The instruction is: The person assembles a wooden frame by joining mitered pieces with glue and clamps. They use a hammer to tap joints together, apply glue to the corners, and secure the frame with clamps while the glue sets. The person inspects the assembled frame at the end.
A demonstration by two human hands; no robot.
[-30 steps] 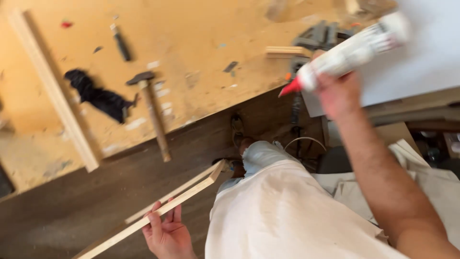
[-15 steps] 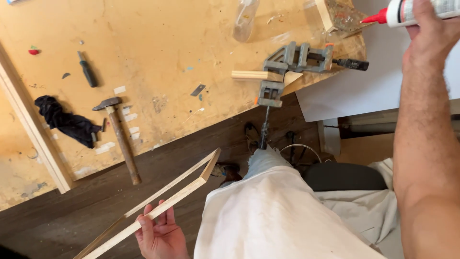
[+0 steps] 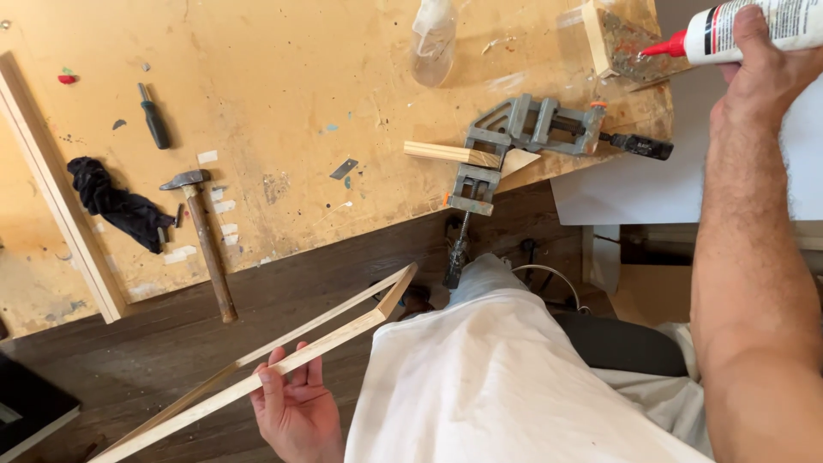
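A joined wooden frame corner (image 3: pixel 377 304) is gripped by the left hand (image 3: pixel 296 411), a glue bottle (image 3: pixel 754 30) is clasped in the right hand (image 3: pixel 763 73); no glue is seen applied.

Bare benchtop (image 3: pixel 283 77) lies between the hammer (image 3: pixel 204 240) and corner clamp (image 3: pixel 514 137).

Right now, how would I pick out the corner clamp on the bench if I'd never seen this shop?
Start at the yellow-brown plywood workbench and follow its near edge towards the right end. There sits the grey metal corner clamp, gripping a pale wood strip that sticks out leftward. Unlike the hammer and screwdriver further left, it is L-shaped with orange-tipped screw handles.
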